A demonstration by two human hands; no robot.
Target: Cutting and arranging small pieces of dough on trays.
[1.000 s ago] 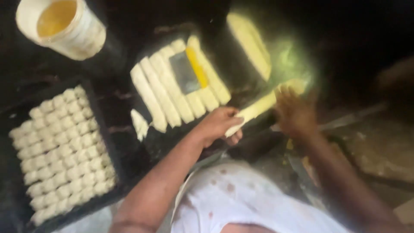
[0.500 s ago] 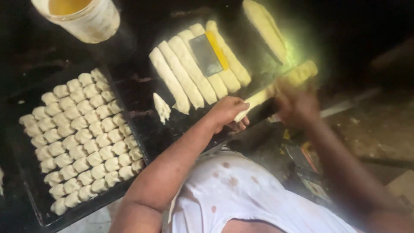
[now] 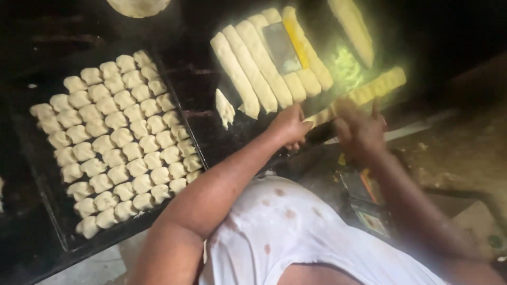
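My left hand [image 3: 290, 125] pinches the near end of a long scored dough strip [image 3: 377, 85] that lies slanted on the dark board [image 3: 203, 100]. My right hand [image 3: 360, 132], blurred, rests on the same strip a little further along, fingers spread. Beyond my hands several thick dough logs [image 3: 248, 68] lie side by side. On top of them is a flat metal scraper with a yellow handle [image 3: 282, 47]. A short cut dough piece [image 3: 225, 108] sits left of my left hand.
A black baking tray [image 3: 50, 192] at the left holds several rows of small dough pieces [image 3: 113, 140]. A pale round container [image 3: 138, 6] shows at the top edge. Another dough log [image 3: 353, 29] lies at the top right. Rough ground and clutter lie at the lower right.
The view has shifted, so the tray sits more central and the round container has slid almost out at the top. Both hands stay on the dough strip.
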